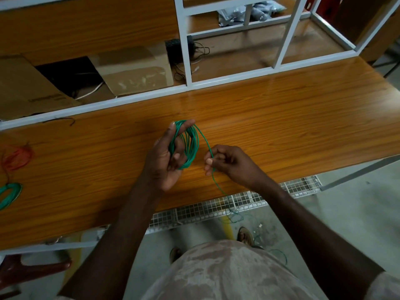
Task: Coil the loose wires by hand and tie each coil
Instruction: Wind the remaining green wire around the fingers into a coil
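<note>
From the head view I see both of the person's bare arms reaching in from the bottom of the frame over a wooden table (281,109).

The left hand (166,156), just left of centre, grips a green coil (190,146). The loops run around its fingers, the thumb lies against the coil's left side, and one fingertip (188,122) pokes up past the top of the loops. The coil is held above the table, about the middle of the frame.

The right hand (225,161), just right of the coil, has its fingers curled and pinches the loose wire (216,182). That strand leaves the top of the coil, arcs down to the pinch, then drops past the table's near edge toward the lower centre, where it lies in a loose tangle on the floor by the person's foot (244,236).

At the far left edge, on the table, lies a second green coil (9,194). Just above it lies an orange coil (18,158), which is blurred; I cannot tell if either is tied.

Along the upper part of the frame stands a white frame (186,61) on the table's far side. Behind it at upper left lies a cardboard box (129,68) with open flaps. A wire mesh tray (194,211) hangs under the table's near edge, lower centre.
</note>
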